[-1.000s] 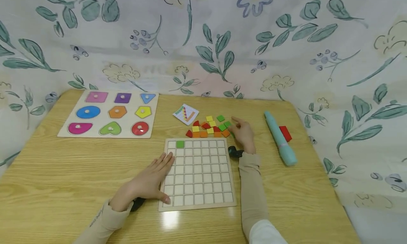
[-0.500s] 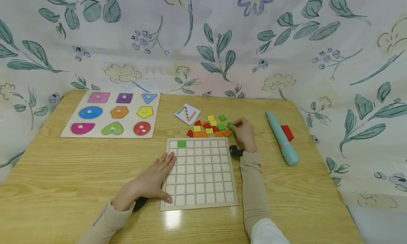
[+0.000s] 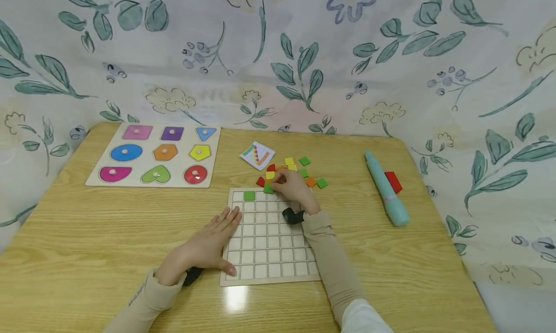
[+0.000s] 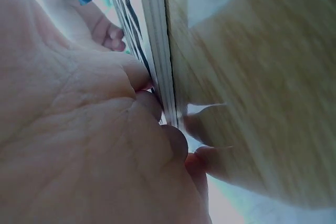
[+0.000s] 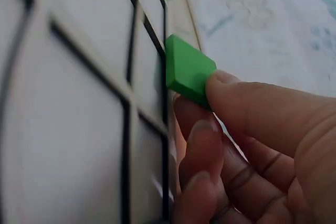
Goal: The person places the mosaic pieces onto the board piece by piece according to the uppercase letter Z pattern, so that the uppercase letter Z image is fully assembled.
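A pale wooden grid board (image 3: 262,243) lies in the middle of the table. My left hand (image 3: 205,248) rests with straight fingers and spread thumb along its left edge; in the left wrist view the palm (image 4: 89,108) lies beside the board's layered edge (image 4: 157,45). Over the board's top rows, my right hand (image 3: 294,186) pinches a green square tile (image 5: 189,69) between thumb and fingertips, one tile corner close against the grid. Another green tile (image 3: 249,196) sits in the second cell of the top row. Part of the board's right side is hidden under the right forearm.
Behind the board lie loose tiles, among them a yellow tile (image 3: 289,161), a green tile (image 3: 322,183) and a red piece (image 3: 260,181). A pattern card (image 3: 257,155) is nearby. A shape puzzle (image 3: 143,154) stands left; a turquoise tapered object (image 3: 386,188) and red block (image 3: 393,182) lie right.
My right hand has picked a green tile from the right of the pile and carried it left over the board's top edge. My left hand stays in place.
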Motion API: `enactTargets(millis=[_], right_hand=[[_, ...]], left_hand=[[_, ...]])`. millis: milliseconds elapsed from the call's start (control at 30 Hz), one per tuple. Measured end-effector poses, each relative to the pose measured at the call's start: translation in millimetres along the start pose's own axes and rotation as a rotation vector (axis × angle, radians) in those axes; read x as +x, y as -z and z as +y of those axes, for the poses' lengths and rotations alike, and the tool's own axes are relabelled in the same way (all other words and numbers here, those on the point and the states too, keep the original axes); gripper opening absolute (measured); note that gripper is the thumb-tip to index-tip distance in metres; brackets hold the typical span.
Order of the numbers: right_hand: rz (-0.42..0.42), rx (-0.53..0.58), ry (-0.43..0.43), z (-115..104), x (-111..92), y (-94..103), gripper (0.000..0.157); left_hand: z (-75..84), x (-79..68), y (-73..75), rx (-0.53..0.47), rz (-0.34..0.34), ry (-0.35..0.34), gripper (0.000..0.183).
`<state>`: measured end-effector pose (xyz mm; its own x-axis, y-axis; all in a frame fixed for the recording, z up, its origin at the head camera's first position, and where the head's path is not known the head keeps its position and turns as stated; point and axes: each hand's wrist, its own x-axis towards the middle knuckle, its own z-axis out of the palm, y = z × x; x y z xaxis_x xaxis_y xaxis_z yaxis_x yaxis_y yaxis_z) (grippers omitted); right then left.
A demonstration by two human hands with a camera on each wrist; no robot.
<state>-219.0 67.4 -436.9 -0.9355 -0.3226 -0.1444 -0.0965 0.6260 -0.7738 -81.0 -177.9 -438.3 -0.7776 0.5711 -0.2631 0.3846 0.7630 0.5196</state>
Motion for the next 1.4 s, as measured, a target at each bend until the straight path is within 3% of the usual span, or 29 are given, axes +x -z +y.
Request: enactTargets(millis=[267, 367, 467, 567, 700, 867, 1000, 1167, 1400], right_hand=[[-0.066, -0.095, 0.062, -16, -4, -22.0, 0.008], [-0.064, -0.154, 0.078, -17, -3, -23.4, 0.008], [-0.075, -0.14, 0.088, -14, -2, -19.7, 0.009], [-0.077, -0.066, 0.063, -7, 0, -8.8, 0.013], [0.001, 0.014, 0.004, 10, -2, 16.2, 0.022], [0.124, 0.141, -0.061, 46, -11, 54.4, 0.032], [0.15, 0.196, -0.107, 75, -26, 79.5, 0.041], [0.089, 0.144, -0.105, 94, -36, 93.4, 0.049], [0.04, -0.054, -0.072, 91, -32, 89.4, 0.043]], left_hand=[[3.9, 1.1, 1.0, 0.011, -0.002, 0.008, 0.129], [4.8, 0.7, 2.2, 0.013, 0.004, 0.002, 0.129], [4.8, 0.6, 3.0, 0.002, 0.009, -0.001, 0.129], [4.3, 1.4, 2.8, -0.005, 0.011, -0.002, 0.129], [3.2, 1.5, 2.1, -0.009, 0.013, -0.003, 0.128], [3.1, 0.8, 0.9, -0.007, 0.015, 0.001, 0.127], [3.1, 1.4, 0.2, -0.005, 0.011, 0.006, 0.127], [2.0, 2.7, -0.3, -0.009, 0.005, 0.016, 0.127], [0.3, 2.8, -1.7, -0.006, 0.005, 0.017, 0.128]])
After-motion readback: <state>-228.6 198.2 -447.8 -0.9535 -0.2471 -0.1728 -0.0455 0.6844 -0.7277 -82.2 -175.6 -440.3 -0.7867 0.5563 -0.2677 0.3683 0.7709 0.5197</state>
